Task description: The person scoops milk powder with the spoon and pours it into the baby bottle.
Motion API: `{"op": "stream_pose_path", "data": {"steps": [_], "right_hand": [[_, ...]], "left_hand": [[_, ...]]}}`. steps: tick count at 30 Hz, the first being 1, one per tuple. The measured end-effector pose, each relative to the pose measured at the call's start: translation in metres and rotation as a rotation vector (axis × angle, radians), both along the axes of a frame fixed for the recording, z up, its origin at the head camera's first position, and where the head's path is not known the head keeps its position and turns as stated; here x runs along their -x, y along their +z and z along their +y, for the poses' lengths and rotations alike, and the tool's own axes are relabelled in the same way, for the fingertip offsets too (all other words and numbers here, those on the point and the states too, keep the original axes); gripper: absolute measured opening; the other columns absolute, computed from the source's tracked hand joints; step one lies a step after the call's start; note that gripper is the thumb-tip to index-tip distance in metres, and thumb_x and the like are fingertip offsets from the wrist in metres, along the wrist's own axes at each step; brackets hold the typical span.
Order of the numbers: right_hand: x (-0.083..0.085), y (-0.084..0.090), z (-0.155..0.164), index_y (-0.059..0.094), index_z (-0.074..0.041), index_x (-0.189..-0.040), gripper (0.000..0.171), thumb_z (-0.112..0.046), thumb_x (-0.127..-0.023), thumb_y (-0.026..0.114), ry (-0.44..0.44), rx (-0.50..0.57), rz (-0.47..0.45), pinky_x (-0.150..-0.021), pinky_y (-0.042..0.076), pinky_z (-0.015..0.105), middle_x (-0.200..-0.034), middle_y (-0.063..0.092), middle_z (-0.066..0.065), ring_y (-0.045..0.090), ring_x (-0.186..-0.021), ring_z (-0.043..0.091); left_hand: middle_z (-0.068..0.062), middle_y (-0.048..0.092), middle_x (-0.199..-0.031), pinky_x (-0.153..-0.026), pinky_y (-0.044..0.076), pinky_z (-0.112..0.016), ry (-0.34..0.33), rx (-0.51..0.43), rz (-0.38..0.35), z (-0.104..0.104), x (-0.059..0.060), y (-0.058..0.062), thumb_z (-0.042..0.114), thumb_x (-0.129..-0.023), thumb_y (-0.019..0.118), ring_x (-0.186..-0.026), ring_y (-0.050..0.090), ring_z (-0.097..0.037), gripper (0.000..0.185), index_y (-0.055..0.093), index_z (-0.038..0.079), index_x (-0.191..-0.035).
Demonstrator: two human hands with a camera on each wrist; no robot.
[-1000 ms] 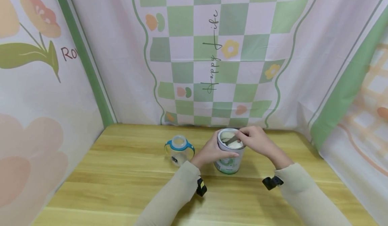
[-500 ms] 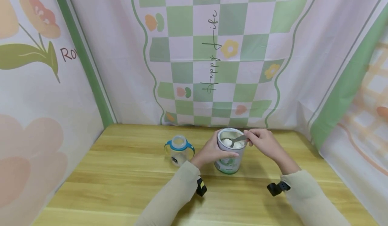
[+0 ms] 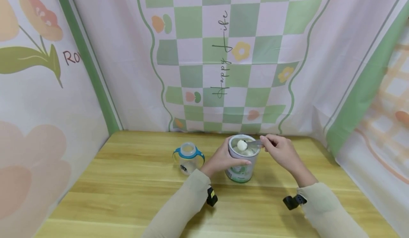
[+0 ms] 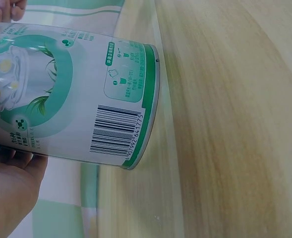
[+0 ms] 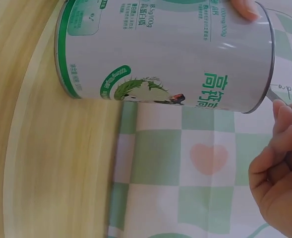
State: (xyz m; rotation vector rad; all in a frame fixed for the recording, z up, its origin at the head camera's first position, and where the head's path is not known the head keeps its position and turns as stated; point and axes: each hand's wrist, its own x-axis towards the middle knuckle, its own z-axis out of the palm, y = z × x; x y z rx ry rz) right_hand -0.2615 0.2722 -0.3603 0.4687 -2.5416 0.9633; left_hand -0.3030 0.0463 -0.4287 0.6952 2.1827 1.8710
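I read it as scoop loaded but not delivered: left hand (image 3: 220, 160) grips can (image 3: 243, 160) near bench (image 3: 127, 195) back edge, right hand (image 3: 281, 151) pinches spoon (image 3: 252, 144) heaped over can, bottle (image 3: 189, 157) left of it open, seemingly unfilled.

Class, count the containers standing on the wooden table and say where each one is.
2. The powder can stands mid-table, gripped by the left hand; the right hand holds a spoon above it. The baby bottle stands left of the can.
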Motion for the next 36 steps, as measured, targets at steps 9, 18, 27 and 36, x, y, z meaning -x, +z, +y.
{"op": "stream_pose_path", "data": {"steps": [9,18,27,36], "right_hand": [[-0.0007,-0.006,-0.0003,0.067,-0.015,-0.079,0.032,-0.03,-0.105,0.056,-0.022,0.005,0.042,-0.045,0.037,0.029,-0.059,0.05,-0.001,0.04,-0.047,0.014],[-0.0016,-0.0086,0.0009,0.067,-0.015,-0.08,0.032,-0.03,-0.105,0.055,-0.022,0.013,0.049,-0.045,0.037,0.029,-0.057,0.049,-0.001,0.04,-0.046,0.015],[0.0017,-0.0096,0.0048,0.069,-0.005,-0.086,0.044,-0.04,-0.105,0.052,-0.055,0.132,-0.098,-0.048,0.039,0.031,-0.072,0.06,0.007,0.044,-0.053,0.017],[0.0026,-0.0068,0.0075,0.067,0.003,-0.093,0.05,-0.042,-0.106,0.049,-0.032,0.249,-0.27,-0.063,0.047,0.031,-0.076,0.061,0.006,0.053,-0.068,0.017]], "left_hand": [[0.012,0.049,-0.135,-0.1,0.044,-0.037,0.003,-0.001,-0.003,0.0003,0.0,-0.0002,0.038,-0.073,0.092,-0.118,0.054,-0.008,0.097,0.034,0.028,-0.15],[0.012,0.05,-0.135,-0.1,0.044,-0.04,0.011,0.008,-0.02,0.0003,-0.0009,0.0002,0.038,-0.073,0.092,-0.12,0.054,-0.011,0.097,0.033,0.029,-0.15],[0.013,0.05,-0.134,-0.101,0.044,-0.041,0.009,0.013,-0.016,0.0002,-0.0023,0.0023,0.036,-0.074,0.091,-0.12,0.053,-0.01,0.096,0.034,0.029,-0.15],[0.013,0.051,-0.133,-0.101,0.044,-0.04,0.013,0.021,0.003,0.0003,-0.0013,0.0032,0.036,-0.073,0.092,-0.118,0.054,-0.008,0.095,0.036,0.028,-0.149]]}}
